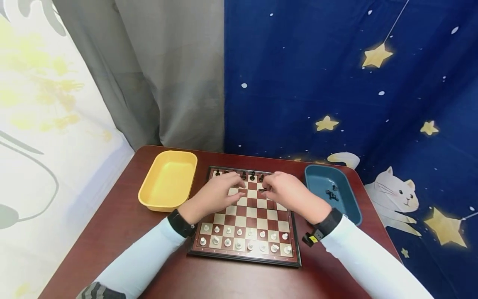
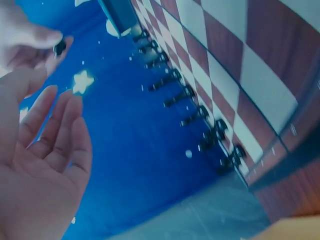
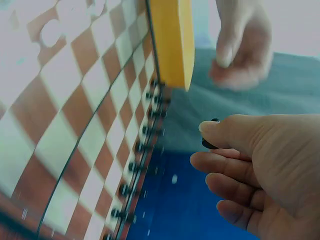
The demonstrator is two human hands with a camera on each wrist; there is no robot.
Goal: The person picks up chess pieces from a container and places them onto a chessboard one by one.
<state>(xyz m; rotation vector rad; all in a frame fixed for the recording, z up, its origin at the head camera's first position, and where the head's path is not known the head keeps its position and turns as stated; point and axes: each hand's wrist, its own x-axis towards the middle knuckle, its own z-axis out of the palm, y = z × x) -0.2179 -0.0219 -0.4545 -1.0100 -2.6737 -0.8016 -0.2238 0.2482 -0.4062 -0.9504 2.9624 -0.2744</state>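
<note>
A chessboard [image 1: 251, 212] with red-brown and pale squares lies on the table. Between thumb and fingertips, my right hand [image 1: 289, 191] pinches a small black chess piece [image 3: 210, 144] above the board's far right part. The fingers hide most of it, so its kind is unclear. My left hand [image 1: 220, 190] hovers over the far left part, fingers relaxed, holding nothing. Black chess pieces [image 1: 252, 176] line the far edge, partly hidden by both hands. Two rows of white chess pieces [image 1: 239, 245] stand along the near side.
To the board's left sits a yellow tub [image 1: 168, 178]. A dark blue tub [image 1: 357, 209] at the right holds several black pieces [image 1: 331, 195]. The reddish-brown table [image 1: 123, 232] ends at grey and blue starry curtains [image 1: 280, 83] behind.
</note>
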